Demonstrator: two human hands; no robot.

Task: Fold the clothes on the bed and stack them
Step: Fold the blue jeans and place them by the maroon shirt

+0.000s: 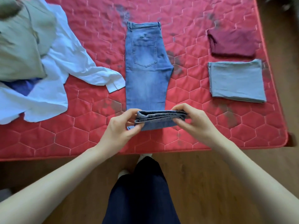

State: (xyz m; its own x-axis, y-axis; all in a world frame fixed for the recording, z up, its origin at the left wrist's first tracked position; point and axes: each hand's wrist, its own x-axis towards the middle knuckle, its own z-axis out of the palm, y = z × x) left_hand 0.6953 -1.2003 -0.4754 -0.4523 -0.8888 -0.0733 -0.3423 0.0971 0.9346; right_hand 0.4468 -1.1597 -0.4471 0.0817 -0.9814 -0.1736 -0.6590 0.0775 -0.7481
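Both hands, left hand and right hand, pinch the jeans hems; white shirt lies left of the grip, folded grey cloth right.

Soft, even daylight; shadows faint, no glare. Wide-angle distortion bows the red quilted bed edges outward. Centre moderately sharp; the olive-grey garment at upper left and the top right corner are blurred.

Both hands, left and right, pinch the jeans' hem end, lifted above the red bed.
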